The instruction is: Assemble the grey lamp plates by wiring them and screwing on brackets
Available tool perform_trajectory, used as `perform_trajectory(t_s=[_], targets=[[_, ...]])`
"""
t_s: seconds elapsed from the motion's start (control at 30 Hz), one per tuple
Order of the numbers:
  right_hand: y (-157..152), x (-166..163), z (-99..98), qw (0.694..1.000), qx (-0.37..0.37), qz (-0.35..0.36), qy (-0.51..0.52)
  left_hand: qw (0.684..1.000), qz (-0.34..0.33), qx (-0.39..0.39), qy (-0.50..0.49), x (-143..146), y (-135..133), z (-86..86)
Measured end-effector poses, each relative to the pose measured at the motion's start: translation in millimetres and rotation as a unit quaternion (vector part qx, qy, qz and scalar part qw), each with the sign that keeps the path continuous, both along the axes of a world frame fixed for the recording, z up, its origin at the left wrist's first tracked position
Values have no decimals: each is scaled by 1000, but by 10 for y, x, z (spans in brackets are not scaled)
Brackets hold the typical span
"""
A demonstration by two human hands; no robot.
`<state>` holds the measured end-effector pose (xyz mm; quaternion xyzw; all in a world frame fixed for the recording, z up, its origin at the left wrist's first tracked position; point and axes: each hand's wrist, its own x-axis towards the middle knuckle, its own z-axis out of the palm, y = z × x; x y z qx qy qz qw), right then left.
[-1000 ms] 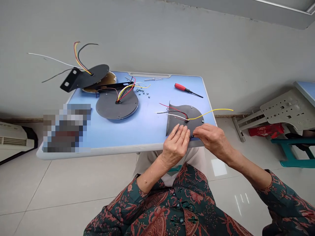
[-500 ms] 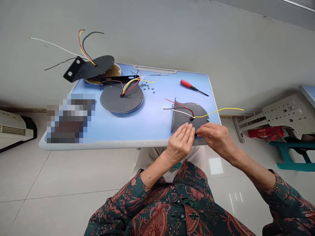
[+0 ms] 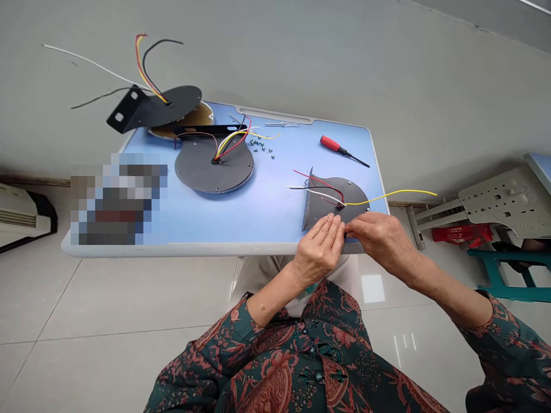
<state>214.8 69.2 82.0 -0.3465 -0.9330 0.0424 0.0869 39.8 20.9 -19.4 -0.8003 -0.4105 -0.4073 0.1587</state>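
Observation:
A dark grey metal plate (image 3: 325, 203) with a rounded end and one bent-up edge lies at the right of the table. Red, black, white and yellow wires come out of its middle, the yellow wire (image 3: 404, 191) reaching past the table's side. My left hand (image 3: 321, 249) rests on the plate's near edge, fingers stretched out side by side. Close beside it, my right hand (image 3: 379, 238) has thumb and fingertips pinched at the near right edge of the plate. Something small and dark shows at those fingertips, mostly hidden. Screw heads show at the plate's right rim.
A red-handled screwdriver (image 3: 331, 143) lies behind the plate. Several small screws (image 3: 262, 146) are scattered mid-table. Left of them sits a wired round plate (image 3: 202, 166), with another wired plate (image 3: 172, 109) behind. A blurred patch (image 3: 120, 201) covers the table's left. A metal pin-like piece (image 3: 282, 124) lies at the back.
The view has shifted slightly. Both hands stay at the plate's near edge, with the right fingertips still pinched there.

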Motion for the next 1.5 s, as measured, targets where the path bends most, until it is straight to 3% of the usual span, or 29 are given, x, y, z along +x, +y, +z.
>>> perform_trajectory(t_s=[0.4,0.67,0.87,1.0,1.13,1.3,1.5], targets=[[-107,15,-134,993,114,-16,19,999,-16,-34,-11,-8,-10,-50],[2,92,-161,987,144,72,-26,1000,3,-2,2,-11,-14,22],[25,196,-151,994,100,38,21,1000,9,-2,11,-11,-7,38],[3,173,-108,983,155,88,-38,1000,20,16,17,-10,-6,38],[-1,123,-125,977,177,123,10,1000,-4,-10,-3,-14,-12,25],[-19,117,-223,976,167,95,106,1000,2,-11,-1,-12,-14,14],[-65,113,-222,980,54,0,191,1000,11,5,5,-4,-7,38]])
